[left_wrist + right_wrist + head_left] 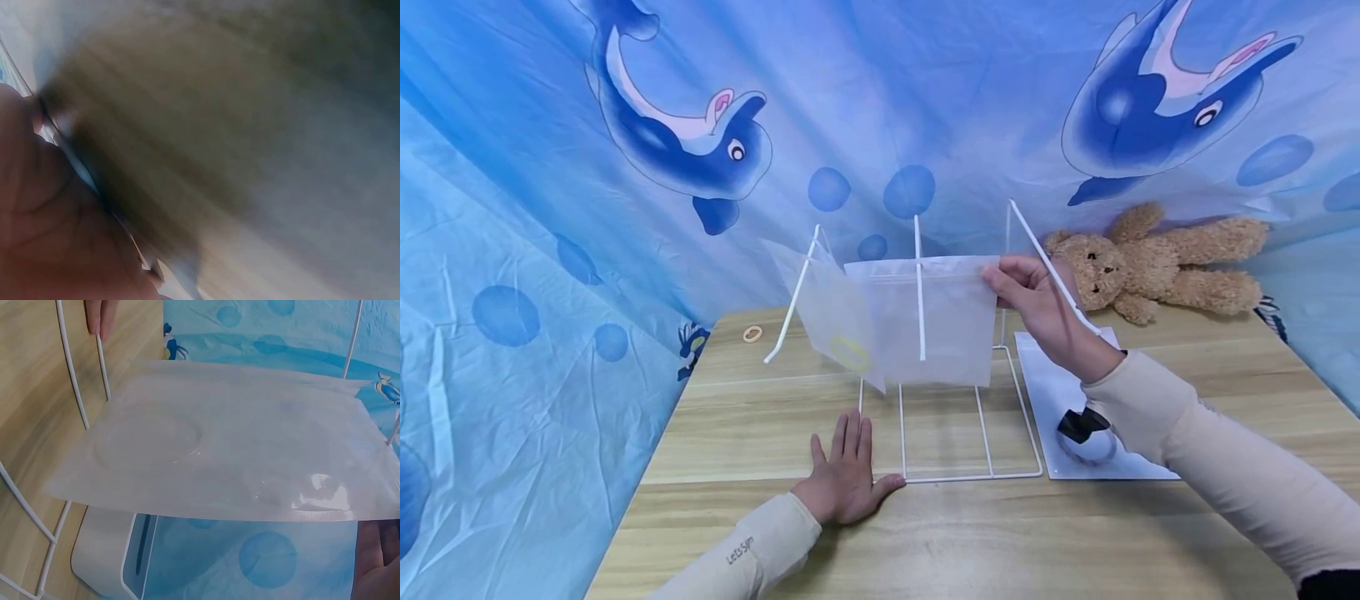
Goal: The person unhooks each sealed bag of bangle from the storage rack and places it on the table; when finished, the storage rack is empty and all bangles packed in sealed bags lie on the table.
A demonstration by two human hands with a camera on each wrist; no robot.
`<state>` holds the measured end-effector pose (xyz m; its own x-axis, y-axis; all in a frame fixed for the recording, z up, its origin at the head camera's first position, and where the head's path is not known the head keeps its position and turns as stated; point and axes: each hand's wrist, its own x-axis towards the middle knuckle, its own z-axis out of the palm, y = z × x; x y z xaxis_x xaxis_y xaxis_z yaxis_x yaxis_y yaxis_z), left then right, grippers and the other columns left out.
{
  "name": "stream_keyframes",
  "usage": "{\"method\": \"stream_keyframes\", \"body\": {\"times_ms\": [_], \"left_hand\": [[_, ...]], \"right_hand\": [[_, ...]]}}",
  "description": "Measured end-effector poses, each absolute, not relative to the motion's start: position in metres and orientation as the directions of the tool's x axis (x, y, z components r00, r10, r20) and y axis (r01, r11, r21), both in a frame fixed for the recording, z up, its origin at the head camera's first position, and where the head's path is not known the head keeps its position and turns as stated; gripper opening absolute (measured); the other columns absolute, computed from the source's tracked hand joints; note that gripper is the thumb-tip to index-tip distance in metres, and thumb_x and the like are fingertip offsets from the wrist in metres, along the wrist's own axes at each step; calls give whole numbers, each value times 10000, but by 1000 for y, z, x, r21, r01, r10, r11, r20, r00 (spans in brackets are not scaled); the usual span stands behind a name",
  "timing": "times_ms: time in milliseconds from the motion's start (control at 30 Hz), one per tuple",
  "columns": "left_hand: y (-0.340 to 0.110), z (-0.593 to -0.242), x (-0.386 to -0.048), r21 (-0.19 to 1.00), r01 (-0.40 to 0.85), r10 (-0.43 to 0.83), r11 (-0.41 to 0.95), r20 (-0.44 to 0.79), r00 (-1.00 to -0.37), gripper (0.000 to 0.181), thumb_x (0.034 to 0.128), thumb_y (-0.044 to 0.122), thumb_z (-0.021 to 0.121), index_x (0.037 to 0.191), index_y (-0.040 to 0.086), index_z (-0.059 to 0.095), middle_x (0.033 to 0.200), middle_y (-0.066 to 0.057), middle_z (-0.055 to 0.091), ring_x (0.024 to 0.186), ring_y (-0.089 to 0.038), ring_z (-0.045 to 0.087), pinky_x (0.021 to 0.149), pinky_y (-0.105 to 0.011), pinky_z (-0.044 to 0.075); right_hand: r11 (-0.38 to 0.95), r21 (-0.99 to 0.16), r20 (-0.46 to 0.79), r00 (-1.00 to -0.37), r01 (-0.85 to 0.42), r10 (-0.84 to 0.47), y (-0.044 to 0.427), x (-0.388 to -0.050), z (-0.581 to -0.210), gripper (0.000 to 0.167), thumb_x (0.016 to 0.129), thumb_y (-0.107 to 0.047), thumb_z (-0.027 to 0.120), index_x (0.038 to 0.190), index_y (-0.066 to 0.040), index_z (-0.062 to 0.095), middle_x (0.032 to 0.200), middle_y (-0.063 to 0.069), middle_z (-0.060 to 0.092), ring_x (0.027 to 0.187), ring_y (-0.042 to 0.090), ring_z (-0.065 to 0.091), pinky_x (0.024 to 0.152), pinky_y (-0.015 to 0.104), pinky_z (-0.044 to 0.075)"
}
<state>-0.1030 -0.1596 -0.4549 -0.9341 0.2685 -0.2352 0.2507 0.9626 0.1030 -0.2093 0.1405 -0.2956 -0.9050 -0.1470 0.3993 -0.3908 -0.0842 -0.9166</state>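
A white wire rack [920,333] stands on the table, its base wires touching the tabletop. Two translucent zip bags hang at its upper wires. Through the left bag [820,304] a yellow ring [850,352] shows. My right hand [1045,304] pinches the upper right corner of the other bag [955,325] between thumb and fingers. In the right wrist view this bag [250,437] shows a faint round outline. My left hand [846,479] rests flat at the rack's front base, fingers straight and spread. The left wrist view is blurred, showing mostly the palm [56,219].
A teddy bear [1157,262] lies at the back right. Under my right forearm is a white flat-topped item [1037,400] with a black piece [1081,425] and a clear ring near it. A small wooden ring [752,334] lies at the back left. A blue dolphin curtain [850,100] hangs behind.
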Motion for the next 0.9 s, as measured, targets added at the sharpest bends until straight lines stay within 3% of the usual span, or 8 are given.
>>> {"method": "stream_keyframes", "body": {"times_ms": [133, 267, 600, 900], "left_hand": [[-160, -457, -103, 99, 252, 268, 963, -224, -937, 1055, 953, 754, 331, 1566, -84, 142, 1632, -284, 45, 1504, -423, 10, 1062, -760, 39], [-161, -463, -105, 76, 247, 258, 966, -218, -941, 1062, 947, 769, 303, 1574, -71, 130, 1638, -270, 26, 1507, -411, -5, 1062, -760, 44], [-163, -469, -106, 88, 258, 270, 962, -177, -946, 1068, 940, 774, 316, 1570, -74, 153, 1635, -276, 47, 1505, -420, 14, 1055, -768, 46], [-161, -461, -104, 91, 258, 272, 962, -206, -940, 1049, 957, 753, 313, 1564, -86, 147, 1629, -291, 45, 1501, -434, 15, 1058, -767, 43]], "right_hand": [[-113, -926, 376, -907, -361, -190, 143, -203, -297, 143, 1000, -101, 635, 1011, -144, 771, 825, -6, 713, 859, 136, 685, 806, 283, 561], [-122, -936, 350, -910, -331, -220, 145, -197, -297, 169, 1011, -116, 620, 998, -185, 773, 818, -21, 700, 870, 123, 667, 821, 276, 552], [-89, -959, 283, -913, -269, -295, 150, -184, -296, 164, 1048, -208, 570, 1042, -194, 734, 911, -26, 682, 942, 144, 634, 884, 282, 506], [-63, -946, 325, -915, -319, -239, 149, -171, -296, 136, 1023, -173, 615, 1039, -154, 749, 858, -10, 690, 880, 150, 632, 826, 276, 524]]}}
